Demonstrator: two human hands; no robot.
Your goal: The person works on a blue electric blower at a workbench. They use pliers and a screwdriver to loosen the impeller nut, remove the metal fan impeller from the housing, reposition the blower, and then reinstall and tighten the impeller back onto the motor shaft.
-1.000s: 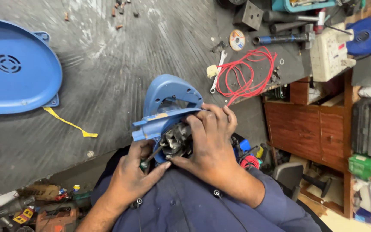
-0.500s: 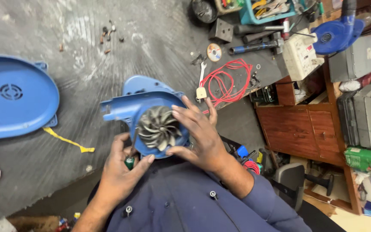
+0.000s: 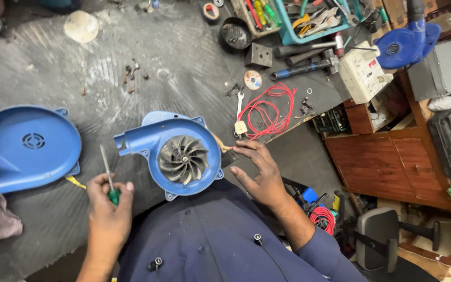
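Note:
A blue blower housing (image 3: 157,137) lies on the grey bench in front of me, its grey fan wheel (image 3: 184,159) facing up. My left hand (image 3: 108,206) is closed on a green-handled screwdriver (image 3: 108,177), its shaft pointing up just left of the housing. My right hand (image 3: 259,172) rests open at the housing's right side, fingers spread, fingertips near the cable that leaves it. The blue cover half (image 3: 24,146) lies apart at the far left.
A red wire coil (image 3: 270,109), a spanner (image 3: 239,102) and a small disc (image 3: 252,80) lie beyond the housing. Loose screws (image 3: 131,73) sit farther back. A tool tray (image 3: 298,18), a white socket box (image 3: 362,73) and another blue blower (image 3: 405,44) crowd the back right.
The housing was turned fan side up and now lies on the bench. My left hand has taken up the screwdriver; my right hand has come off the housing.

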